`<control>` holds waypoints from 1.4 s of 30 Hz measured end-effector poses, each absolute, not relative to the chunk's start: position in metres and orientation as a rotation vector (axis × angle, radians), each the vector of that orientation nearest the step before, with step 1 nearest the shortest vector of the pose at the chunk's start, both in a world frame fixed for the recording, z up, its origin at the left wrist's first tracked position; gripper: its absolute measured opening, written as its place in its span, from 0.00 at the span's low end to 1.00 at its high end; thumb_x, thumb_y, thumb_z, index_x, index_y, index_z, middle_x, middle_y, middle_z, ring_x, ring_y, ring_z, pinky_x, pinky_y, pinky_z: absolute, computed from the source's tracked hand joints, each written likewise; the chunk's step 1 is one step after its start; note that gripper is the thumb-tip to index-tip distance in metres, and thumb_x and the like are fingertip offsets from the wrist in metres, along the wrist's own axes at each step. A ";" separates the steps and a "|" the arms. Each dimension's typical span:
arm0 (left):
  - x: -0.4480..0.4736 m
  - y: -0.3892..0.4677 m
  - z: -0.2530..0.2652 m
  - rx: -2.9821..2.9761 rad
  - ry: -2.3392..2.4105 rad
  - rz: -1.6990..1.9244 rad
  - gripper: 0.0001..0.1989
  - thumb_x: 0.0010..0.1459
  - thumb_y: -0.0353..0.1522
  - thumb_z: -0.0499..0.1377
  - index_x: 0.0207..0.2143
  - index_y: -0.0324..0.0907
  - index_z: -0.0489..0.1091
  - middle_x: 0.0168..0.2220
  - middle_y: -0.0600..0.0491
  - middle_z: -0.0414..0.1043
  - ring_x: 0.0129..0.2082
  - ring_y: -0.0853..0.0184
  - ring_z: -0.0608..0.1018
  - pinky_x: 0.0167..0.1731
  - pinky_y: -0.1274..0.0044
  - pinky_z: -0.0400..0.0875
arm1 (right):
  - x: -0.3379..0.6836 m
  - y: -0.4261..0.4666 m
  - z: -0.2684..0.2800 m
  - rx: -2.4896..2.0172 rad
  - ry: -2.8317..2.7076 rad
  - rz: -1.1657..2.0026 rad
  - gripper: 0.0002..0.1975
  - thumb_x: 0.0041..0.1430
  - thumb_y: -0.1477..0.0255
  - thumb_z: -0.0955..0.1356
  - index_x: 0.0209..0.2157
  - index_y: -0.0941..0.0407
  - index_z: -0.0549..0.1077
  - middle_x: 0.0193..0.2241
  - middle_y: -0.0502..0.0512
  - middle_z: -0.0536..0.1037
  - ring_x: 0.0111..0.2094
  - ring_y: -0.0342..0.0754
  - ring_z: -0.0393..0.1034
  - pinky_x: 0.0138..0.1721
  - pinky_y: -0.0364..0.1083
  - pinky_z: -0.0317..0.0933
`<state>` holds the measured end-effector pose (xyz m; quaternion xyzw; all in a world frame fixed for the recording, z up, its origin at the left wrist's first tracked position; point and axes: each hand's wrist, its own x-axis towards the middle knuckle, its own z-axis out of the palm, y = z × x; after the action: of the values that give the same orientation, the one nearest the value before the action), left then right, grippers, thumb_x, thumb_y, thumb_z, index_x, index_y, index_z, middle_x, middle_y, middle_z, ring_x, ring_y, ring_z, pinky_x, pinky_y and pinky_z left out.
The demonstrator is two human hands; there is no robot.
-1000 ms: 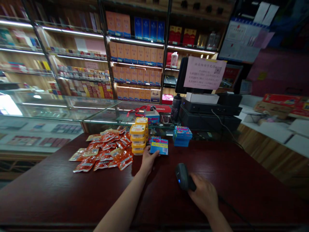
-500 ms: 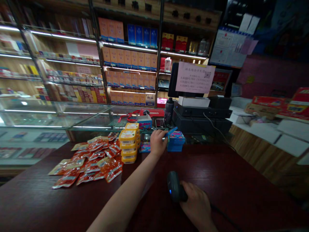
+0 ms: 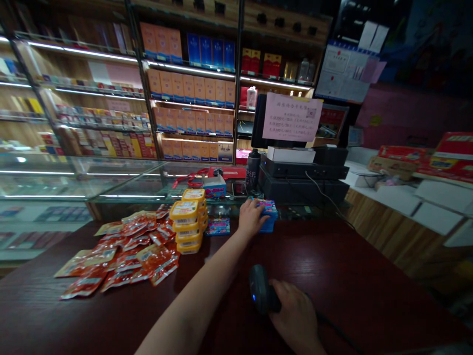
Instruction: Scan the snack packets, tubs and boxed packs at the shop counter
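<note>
My left hand (image 3: 252, 217) reaches across the counter and is closed over the left side of a small stack of blue packets (image 3: 269, 223) with pink-and-blue printed tops. Its fingers curl over the stack's upper edge, and the held packet is mostly hidden. Nearer to me, my right hand (image 3: 295, 313) is wrapped round the handle of a dark barcode scanner (image 3: 259, 290), whose blue light is lit. A similar printed blue packet (image 3: 219, 227) lies flat left of my left hand, beside the stacked yellow tubs (image 3: 186, 227).
Orange snack sachets (image 3: 123, 251) lie heaped on the left of the dark wooden counter (image 3: 351, 276). Behind are a glass display case (image 3: 121, 182), an opened blue box (image 3: 215, 187), a dark bottle (image 3: 253, 170) and a monitor with a pink notice (image 3: 291, 118). The scanner's cable trails right.
My left hand has lowered the tilted blue packet onto the stack, and its fingers now lie over the top. My right hand still holds the scanner. The view has shifted slightly right.
</note>
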<state>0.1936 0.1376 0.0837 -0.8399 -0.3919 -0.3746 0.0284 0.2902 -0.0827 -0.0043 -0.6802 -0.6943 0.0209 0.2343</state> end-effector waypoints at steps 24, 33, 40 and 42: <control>0.134 0.114 0.016 -2.203 -1.944 -1.051 0.21 0.55 0.30 0.56 0.52 0.35 0.64 0.57 0.36 0.60 0.60 0.51 0.60 0.57 0.60 0.53 | 0.293 -0.085 -0.015 -1.832 -1.968 -0.074 0.18 0.52 0.78 0.65 0.46 0.53 0.71 0.40 0.53 0.77 0.41 0.49 0.70 0.42 0.46 0.57; 0.112 0.090 0.005 -2.364 -1.936 -0.701 0.16 0.57 0.37 0.56 0.46 0.38 0.68 0.51 0.39 0.67 0.56 0.53 0.65 0.58 0.60 0.50 | 0.289 -0.090 -0.001 -1.869 -1.959 -0.018 0.17 0.53 0.76 0.63 0.45 0.52 0.71 0.39 0.52 0.78 0.41 0.48 0.71 0.43 0.45 0.58; 0.093 0.085 0.007 -2.186 -2.142 -0.743 0.30 0.46 0.44 0.65 0.47 0.38 0.64 0.55 0.39 0.59 0.55 0.51 0.64 0.51 0.66 0.60 | 0.291 -0.089 -0.005 -1.871 -1.984 -0.079 0.19 0.51 0.79 0.63 0.46 0.53 0.71 0.41 0.53 0.77 0.42 0.48 0.71 0.43 0.44 0.58; 0.091 0.085 0.010 -2.201 -2.111 -0.700 0.30 0.46 0.44 0.65 0.47 0.37 0.63 0.53 0.39 0.62 0.53 0.52 0.66 0.51 0.67 0.60 | 0.291 -0.088 -0.007 -1.872 -1.990 -0.106 0.19 0.51 0.79 0.63 0.46 0.53 0.71 0.41 0.53 0.77 0.42 0.48 0.71 0.42 0.44 0.59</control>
<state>0.0912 0.0850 0.0102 -0.7035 -0.6745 -0.2237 0.0063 0.2913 -0.0881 -0.0068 -0.6706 -0.7128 -0.0378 0.2021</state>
